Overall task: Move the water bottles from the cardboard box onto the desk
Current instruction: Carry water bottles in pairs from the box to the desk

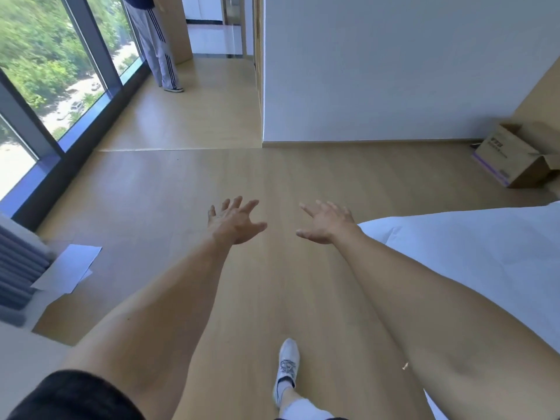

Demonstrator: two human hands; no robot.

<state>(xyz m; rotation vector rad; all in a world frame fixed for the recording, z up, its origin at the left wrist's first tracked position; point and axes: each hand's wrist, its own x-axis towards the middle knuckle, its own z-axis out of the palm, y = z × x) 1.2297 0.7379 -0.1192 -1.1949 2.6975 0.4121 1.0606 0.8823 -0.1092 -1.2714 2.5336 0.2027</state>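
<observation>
In the head view, both arms reached out over the wooden floor (pixel 188 177) in the middle of the frame. The left hand (pixel 233 222) had its fingers (pixel 242 207) spread apart and held nothing. The right hand (pixel 325 224) was likewise empty, its fingers straight and fanned out above the floor. Neither hand touched anything.

The cardboard box (pixel 512 159) stood on the floor at the right edge of the frame, against the foot of the white wall (pixel 394 71), flaps open, well apart from both hands. From this angle its inside could not be seen, so whether any water bottles were in it could not be told; no bottle showed anywhere in the frame. No table was in view either.

A white bed (pixel 469 253) filled the lower right, just beside the right forearm. Sheets of paper (pixel 71 268) lay on the floor at lower left, near a tall window (pixel 45 71) in the upper left. Another person (pixel 154 43) stood by the window at the top. A white shoe (pixel 286 368) was planted at the bottom centre.

By my judgement the task was at an early or between-trips stage: hands free, the box yet to be reached, and nothing visibly placed.
</observation>
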